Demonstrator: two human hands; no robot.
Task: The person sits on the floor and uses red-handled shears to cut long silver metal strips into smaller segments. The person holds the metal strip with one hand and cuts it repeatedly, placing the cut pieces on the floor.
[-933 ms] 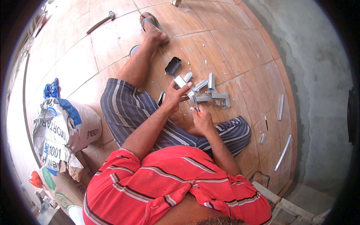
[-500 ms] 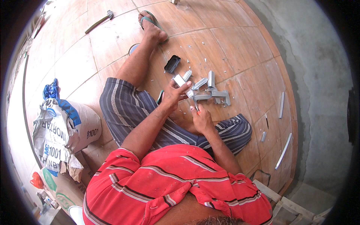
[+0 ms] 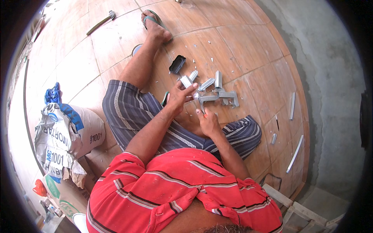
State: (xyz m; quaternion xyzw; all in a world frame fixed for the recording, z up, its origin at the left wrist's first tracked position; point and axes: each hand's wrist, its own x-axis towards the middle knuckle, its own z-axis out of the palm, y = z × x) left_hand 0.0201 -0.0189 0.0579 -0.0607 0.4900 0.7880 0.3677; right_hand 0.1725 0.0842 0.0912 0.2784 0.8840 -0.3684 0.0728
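Observation:
My left hand (image 3: 179,97) is closed around a short pale metal channel piece (image 3: 186,81), its thumb lying across the piece. Just below that piece, my right hand (image 3: 210,123) grips a slim tool (image 3: 202,107) with a bit of orange at the handle; its exact kind is too small to tell. The tool's tip meets the near end of the channel piece. Beyond and to the right of my hands lie several cut metal channel pieces (image 3: 218,80), some stacked on each other (image 3: 228,95). A black open tray (image 3: 177,64) rests just past my left hand.
Small white scraps dot the tiled floor (image 3: 248,46). Long thin strips (image 3: 295,153) and a dark slender rod (image 3: 277,122) lie at the right. A hammer (image 3: 101,23) is at the far left, a mortar bag (image 3: 58,136) at the left. A wooden frame (image 3: 299,213) stands at lower right.
The channel piece in my left hand has turned slightly, showing a grooved side instead of its broad white face. Both hands stay in nearly the same place.

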